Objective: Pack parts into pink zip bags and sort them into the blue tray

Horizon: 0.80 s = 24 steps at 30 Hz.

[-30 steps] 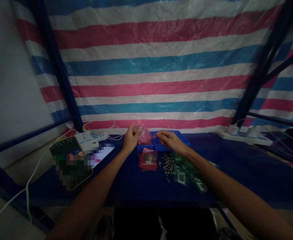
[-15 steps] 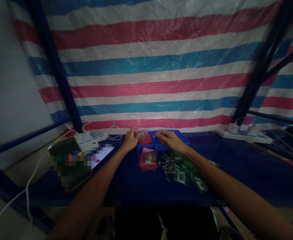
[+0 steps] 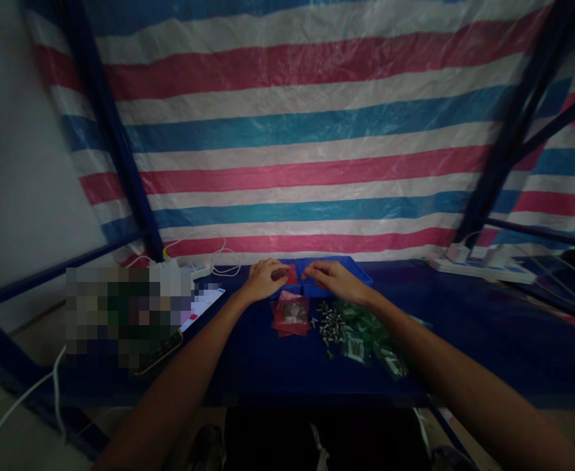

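Left hand (image 3: 266, 280): over blue tray (image 3: 360, 269), grip hidden
Right hand (image 3: 335, 279): curled, grasp unclear
Red packets (image 3: 292, 313): some in tray, more in front

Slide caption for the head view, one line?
Left hand and right hand over blue trays; red bags, screws and green bags lie nearer the person.

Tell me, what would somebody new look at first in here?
Probably the big striped sheet, red, white and blue, filling the space behind the table. Next, the two hands: the left hand over the left part of the blue tray, the right hand over its right part. Nearer the viewer, a heap of screws lies between red bags and green bags.
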{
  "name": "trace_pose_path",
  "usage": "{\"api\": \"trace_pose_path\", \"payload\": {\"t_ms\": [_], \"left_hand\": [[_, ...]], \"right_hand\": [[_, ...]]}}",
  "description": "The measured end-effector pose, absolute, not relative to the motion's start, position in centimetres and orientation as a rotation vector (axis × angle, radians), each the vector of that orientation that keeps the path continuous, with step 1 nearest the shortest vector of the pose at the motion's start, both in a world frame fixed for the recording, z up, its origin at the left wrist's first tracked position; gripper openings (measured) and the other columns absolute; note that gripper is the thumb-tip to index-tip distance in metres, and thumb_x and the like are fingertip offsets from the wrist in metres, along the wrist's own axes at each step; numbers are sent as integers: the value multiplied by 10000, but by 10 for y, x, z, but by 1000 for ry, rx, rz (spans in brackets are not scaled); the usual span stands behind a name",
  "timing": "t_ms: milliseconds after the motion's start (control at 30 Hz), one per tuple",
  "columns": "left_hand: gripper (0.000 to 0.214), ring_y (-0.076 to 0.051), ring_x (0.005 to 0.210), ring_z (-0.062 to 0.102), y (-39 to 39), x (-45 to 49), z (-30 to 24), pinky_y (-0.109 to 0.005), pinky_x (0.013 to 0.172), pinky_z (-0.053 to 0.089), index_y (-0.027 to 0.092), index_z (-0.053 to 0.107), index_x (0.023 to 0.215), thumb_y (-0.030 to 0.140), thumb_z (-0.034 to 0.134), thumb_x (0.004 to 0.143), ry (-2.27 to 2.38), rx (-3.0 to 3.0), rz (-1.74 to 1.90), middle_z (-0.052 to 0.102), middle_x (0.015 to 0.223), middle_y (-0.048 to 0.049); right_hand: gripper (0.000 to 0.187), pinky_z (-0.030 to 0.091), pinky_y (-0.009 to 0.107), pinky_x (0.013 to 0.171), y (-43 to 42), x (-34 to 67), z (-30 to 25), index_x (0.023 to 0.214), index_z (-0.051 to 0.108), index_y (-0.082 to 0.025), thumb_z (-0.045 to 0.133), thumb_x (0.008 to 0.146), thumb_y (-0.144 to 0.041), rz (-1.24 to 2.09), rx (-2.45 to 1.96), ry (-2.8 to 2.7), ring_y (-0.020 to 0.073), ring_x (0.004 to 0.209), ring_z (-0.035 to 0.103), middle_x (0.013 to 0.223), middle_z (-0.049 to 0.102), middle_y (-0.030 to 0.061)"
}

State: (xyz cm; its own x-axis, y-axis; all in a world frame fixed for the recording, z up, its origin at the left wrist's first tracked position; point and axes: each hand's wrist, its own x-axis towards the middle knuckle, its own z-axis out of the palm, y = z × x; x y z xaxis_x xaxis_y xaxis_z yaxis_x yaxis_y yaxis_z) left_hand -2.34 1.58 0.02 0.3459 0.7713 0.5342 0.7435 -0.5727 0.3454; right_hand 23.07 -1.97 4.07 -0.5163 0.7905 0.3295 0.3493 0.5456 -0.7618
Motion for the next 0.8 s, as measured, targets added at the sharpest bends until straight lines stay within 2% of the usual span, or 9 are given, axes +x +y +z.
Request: {"api": "trace_pose_path", "payload": {"t_ms": [133, 233, 367, 533, 667, 800], "left_hand": [[386, -243, 1241, 628, 17, -24, -3, -454, 1139, 444, 265, 759, 1143, 79, 649, 823, 1252, 2519, 1212, 702, 1291, -43], [308, -224, 1180, 642, 10, -21, -2, -415, 1086, 489, 230, 763, 1002, 45, 574, 844, 1131, 2508, 1329, 695, 1204, -61], [203, -217, 1047, 658, -9, -14, 4, -378, 984, 527, 211, 749, 945, 213, 552, 996, 1066, 2599, 1263, 688, 1079, -77], [305, -219, 938, 646, -20, -7, 10, -384, 958, 507, 209, 731, 869, 311, 513, 1056, 1135, 2733, 1131, 692, 920, -60], [325, -227, 928, 655, -21, -8, 12, -372, 915, 511, 212, 736, 892, 331, 491, 1069, 1139, 2727, 1086, 711, 909, -58], [341, -241, 977, 678, -20, -11, 9, -379, 961, 506, 227, 739, 925, 359, 465, 1078, 1165, 2703, 1076, 748, 963, -65]], "right_hand": [[473, 266, 306, 532, -23, 231, 40, 902, 766, -190, 526, 1013, -581, 848, -907, -2263, 133, 554, 367, 600, 466, -15], [478, 291, 303, 555, -24, 231, 39, 832, 769, -197, 555, 995, -591, 752, -873, -2418, 134, 572, 409, 629, 532, -3], [468, 313, 318, 597, -26, 231, 36, 824, 787, -205, 601, 974, -608, 462, -930, -2573, 152, 592, 512, 659, 631, 25], [450, 320, 329, 605, -30, 229, 30, 830, 790, -228, 691, 897, -662, 138, -1049, -2624, 200, 618, 590, 629, 639, 47], [384, 305, 322, 588, -31, 227, 28, 961, 778, -219, 735, 897, -596, -8, -1088, -2680, 238, 687, 640, 717, 689, 76], [272, 297, 308, 583, -33, 227, 27, 1026, 738, -224, 765, 907, -467, -26, -1079, -2695, 224, 685, 642, 722, 683, 51]]}}
